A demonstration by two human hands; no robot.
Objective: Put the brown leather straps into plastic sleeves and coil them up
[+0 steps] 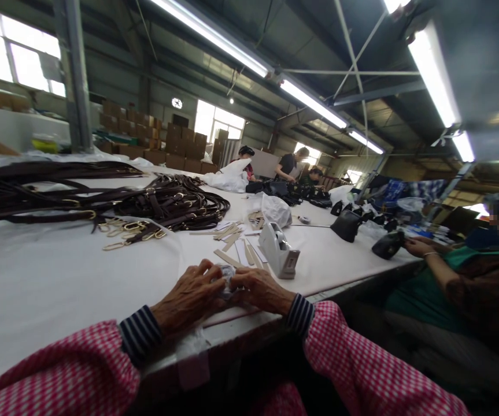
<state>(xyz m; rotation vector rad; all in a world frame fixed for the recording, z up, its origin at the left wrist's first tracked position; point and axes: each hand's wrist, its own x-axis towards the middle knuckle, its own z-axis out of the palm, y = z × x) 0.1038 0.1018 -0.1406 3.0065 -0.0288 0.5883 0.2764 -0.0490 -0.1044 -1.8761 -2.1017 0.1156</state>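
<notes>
1. While the head view looks across the white desk [145, 283], the left hand [192, 287] and right hand [264, 287] meet near its front edge, fingers curled narrowly around a small shiny, clear thing [226, 279]; the hands cover much of it, so its kind cannot be told;
2. just beyond lie flat pale strips [229, 237]; a tape dispenser [280, 254] stands beside them;
3. dark straps [175, 202] with gold-coloured clasps [132, 226] lie farther left; rightward, a co-worker's hand [417, 247] touches a black pouch [385, 245].
</notes>
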